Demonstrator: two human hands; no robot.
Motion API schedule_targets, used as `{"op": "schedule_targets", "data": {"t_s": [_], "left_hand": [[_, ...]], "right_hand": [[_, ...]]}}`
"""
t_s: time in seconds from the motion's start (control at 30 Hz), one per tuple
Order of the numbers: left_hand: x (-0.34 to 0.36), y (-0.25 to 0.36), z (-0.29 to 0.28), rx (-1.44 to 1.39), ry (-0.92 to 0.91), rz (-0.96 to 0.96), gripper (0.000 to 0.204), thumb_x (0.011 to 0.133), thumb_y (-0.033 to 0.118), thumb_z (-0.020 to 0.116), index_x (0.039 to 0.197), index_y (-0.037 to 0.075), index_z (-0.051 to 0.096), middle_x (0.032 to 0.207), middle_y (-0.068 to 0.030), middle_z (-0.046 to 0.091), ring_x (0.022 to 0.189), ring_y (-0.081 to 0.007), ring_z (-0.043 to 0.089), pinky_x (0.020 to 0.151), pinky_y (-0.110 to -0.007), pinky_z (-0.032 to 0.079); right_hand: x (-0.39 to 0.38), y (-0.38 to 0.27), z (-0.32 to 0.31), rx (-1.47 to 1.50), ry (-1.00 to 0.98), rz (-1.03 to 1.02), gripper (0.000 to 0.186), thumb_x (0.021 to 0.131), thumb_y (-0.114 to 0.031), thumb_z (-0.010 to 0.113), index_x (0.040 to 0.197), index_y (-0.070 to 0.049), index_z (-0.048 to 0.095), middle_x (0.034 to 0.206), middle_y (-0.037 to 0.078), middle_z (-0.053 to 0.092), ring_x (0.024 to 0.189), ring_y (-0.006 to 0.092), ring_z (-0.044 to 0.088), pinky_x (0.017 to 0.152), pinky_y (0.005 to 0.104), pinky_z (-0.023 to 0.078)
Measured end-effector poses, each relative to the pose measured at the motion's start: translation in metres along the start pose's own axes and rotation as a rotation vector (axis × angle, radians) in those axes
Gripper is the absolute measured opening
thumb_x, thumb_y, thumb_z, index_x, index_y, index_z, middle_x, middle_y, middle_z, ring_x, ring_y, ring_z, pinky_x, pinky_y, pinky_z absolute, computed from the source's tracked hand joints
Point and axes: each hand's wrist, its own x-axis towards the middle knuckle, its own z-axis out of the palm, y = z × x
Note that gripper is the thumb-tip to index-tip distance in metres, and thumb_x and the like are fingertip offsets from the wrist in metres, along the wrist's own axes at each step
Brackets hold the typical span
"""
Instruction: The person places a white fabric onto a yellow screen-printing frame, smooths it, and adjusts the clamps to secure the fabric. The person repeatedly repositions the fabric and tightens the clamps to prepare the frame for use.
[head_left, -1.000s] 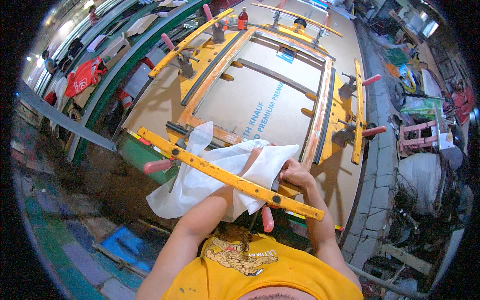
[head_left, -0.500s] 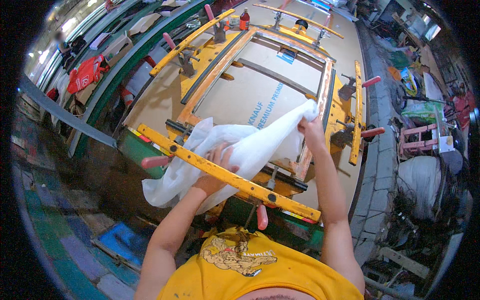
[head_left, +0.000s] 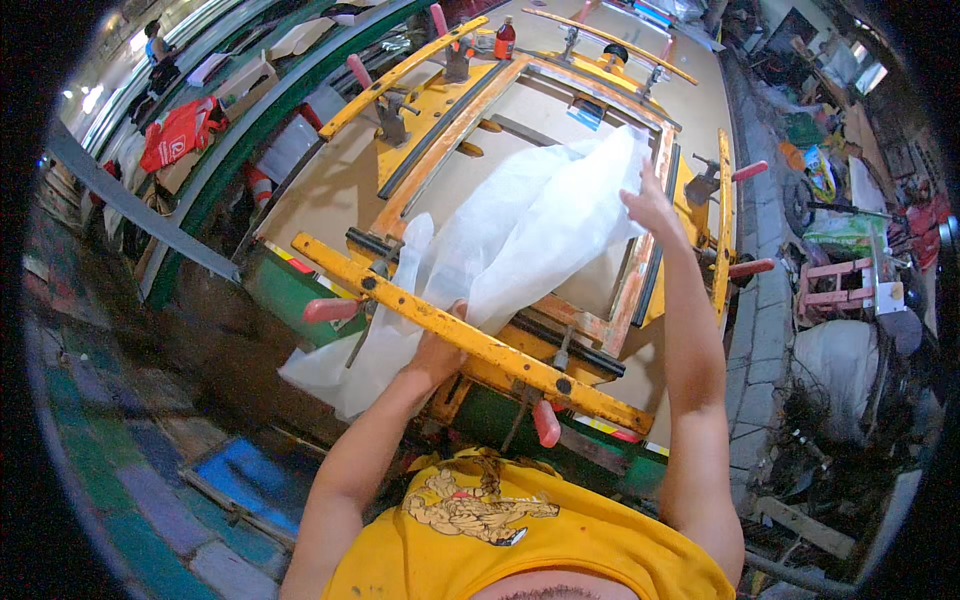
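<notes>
White sheet stretches lengthwise away rightward, left fingers' hold unclear, right fingers spread at its edge.

Sheet over frame, frame on board, bottle behind

My right hand is beside the right rail of the rusty orange frame, its fingers spread at the edge of a thin white sheet. The sheet lies bunched across the frame and trails past its near left corner. My left hand is at the sheet near the frame's near end, partly hidden under a yellow bar. Beyond the frame's far left corner stands a red bottle.
</notes>
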Motion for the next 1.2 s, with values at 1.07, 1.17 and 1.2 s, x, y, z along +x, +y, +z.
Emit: {"op": "schedule_targets", "data": {"t_s": [1.07, 1.17, 1.2], "left_hand": [[0.149, 0.144, -0.187, 0.628, -0.437, 0.299, 0.019, 0.091, 0.014, 0.06, 0.105, 0.002, 0.068, 0.097, -0.0235, 0.07, 0.094, -0.0402, 0.068, 0.084, -0.048, 0.053], [0.18, 0.13, -0.153, 0.425, -0.182, 0.541, 0.029, 0.094, 0.017, 0.061, 0.118, 0.002, 0.068, 0.112, -0.0196, 0.069, 0.105, -0.0365, 0.065, 0.094, -0.042, 0.052], [0.185, 0.138, -0.142, 0.269, -0.171, 0.566, 0.031, 0.094, 0.018, 0.062, 0.121, 0.003, 0.067, 0.116, -0.018, 0.068, 0.108, -0.0346, 0.064, 0.096, -0.041, 0.051]], "right_hand": [[-0.099, -0.166, -0.108, 1.732, -0.392, -0.008, 0.086, 0.07, -0.002, 0.076, 0.147, 0.005, 0.038, 0.134, 0.023, 0.058, 0.116, 0.034, 0.064, 0.102, 0.0465, 0.052], [-0.107, -0.185, -0.119, 1.847, -0.512, -0.068, 0.116, 0.045, 0.004, 0.072, 0.153, 0.007, 0.03, 0.139, 0.025, 0.055, 0.124, 0.0392, 0.059, 0.109, 0.0561, 0.044], [-0.11, -0.183, -0.122, 1.837, -0.517, -0.101, 0.115, 0.044, 0.004, 0.072, 0.152, 0.006, 0.031, 0.139, 0.024, 0.055, 0.124, 0.0391, 0.059, 0.109, 0.0563, 0.045]]}}
